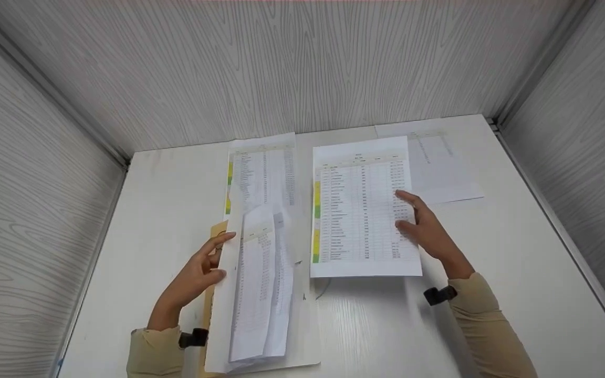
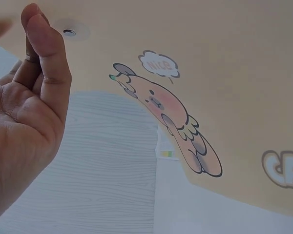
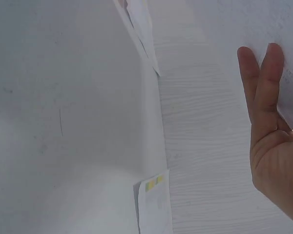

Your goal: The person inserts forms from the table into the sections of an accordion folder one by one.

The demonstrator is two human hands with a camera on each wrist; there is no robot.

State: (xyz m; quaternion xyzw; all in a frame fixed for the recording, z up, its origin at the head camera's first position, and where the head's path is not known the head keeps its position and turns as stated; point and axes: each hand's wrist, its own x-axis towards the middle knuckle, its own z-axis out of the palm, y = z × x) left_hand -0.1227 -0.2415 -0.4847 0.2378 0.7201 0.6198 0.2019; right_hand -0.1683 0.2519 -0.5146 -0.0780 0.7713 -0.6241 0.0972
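In the head view, my right hand (image 1: 428, 231) grips the right edge of a printed sheet (image 1: 357, 210), thumb on its front. The sheet is a table of rows with a yellow and green strip down its left side, held up over the table. My left hand (image 1: 192, 278) pinches the left cover edge of a folder (image 1: 222, 320), which stands partly open. Folded printed papers (image 1: 254, 294) lean inside it. Its tan outside (image 2: 224, 87) fills much of the left wrist view, with a cartoon animal, the word "Nice" and a round snap.
A printed sheet (image 1: 260, 168) with a coloured strip lies behind the folder. Another sheet (image 1: 447, 168), faintly printed, lies at the table's back right, partly behind the held sheet. Wood-grain panels (image 1: 302, 68) wall in the white table (image 1: 160, 194) at the back and both sides.
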